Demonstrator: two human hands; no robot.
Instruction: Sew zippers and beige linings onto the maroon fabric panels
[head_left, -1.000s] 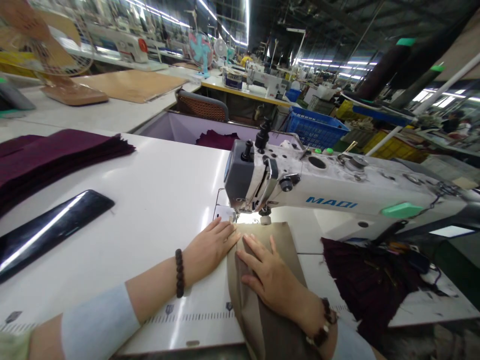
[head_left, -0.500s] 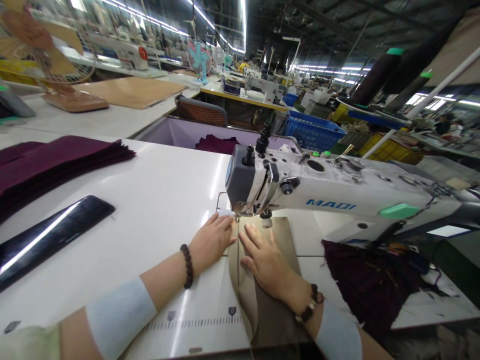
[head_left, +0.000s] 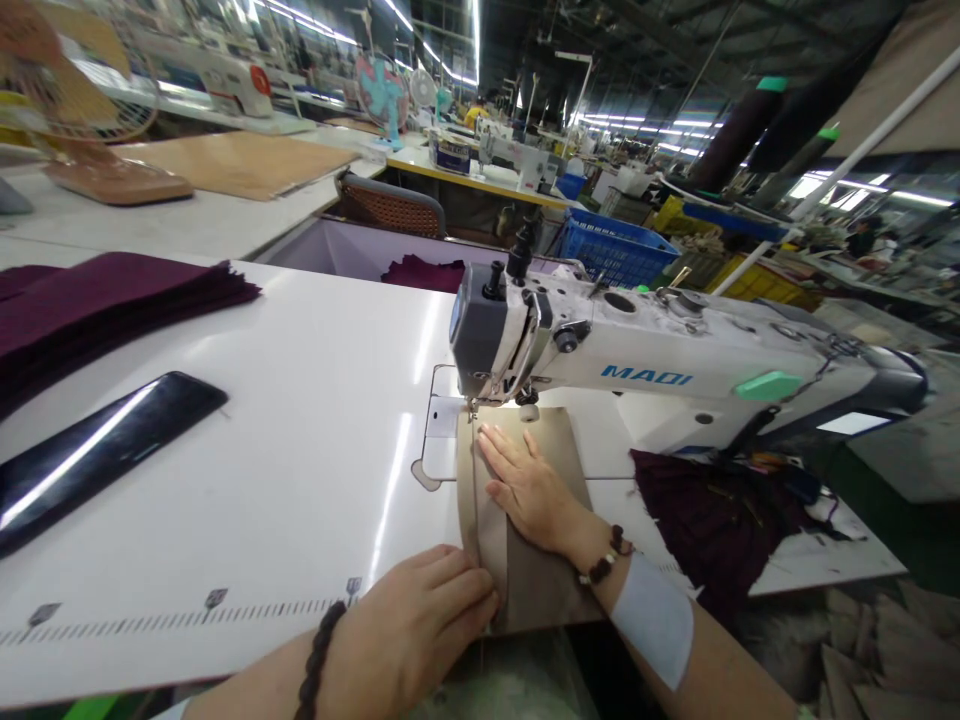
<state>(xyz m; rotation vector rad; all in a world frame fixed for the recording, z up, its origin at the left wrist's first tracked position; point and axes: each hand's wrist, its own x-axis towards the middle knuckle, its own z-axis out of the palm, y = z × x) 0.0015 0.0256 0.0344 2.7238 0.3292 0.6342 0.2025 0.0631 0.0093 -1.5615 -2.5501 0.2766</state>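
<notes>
A khaki fabric piece (head_left: 551, 580) lies under the needle area of the white sewing machine (head_left: 645, 360), with a folded strip along its left side. My right hand (head_left: 529, 485) rests flat on the fabric just in front of the presser foot (head_left: 472, 412), fingers stretched out. At the near left edge of the fabric, my left hand (head_left: 420, 625) has its fingers pressed together on the strip; its thumb is hidden. Both wrists wear dark bead bracelets.
A stack of maroon fabric (head_left: 112, 305) and a shiny dark slab (head_left: 112, 445) lie on the left of the white table (head_left: 315, 420). Crumpled maroon cloth (head_left: 720, 520) sits right of the machine. Behind stand a fan (head_left: 94, 95) and a blue basket (head_left: 615, 245).
My left hand has moved from beside the presser foot down to the near edge of the fabric and closed on it. My right hand stays flat on the fabric.
</notes>
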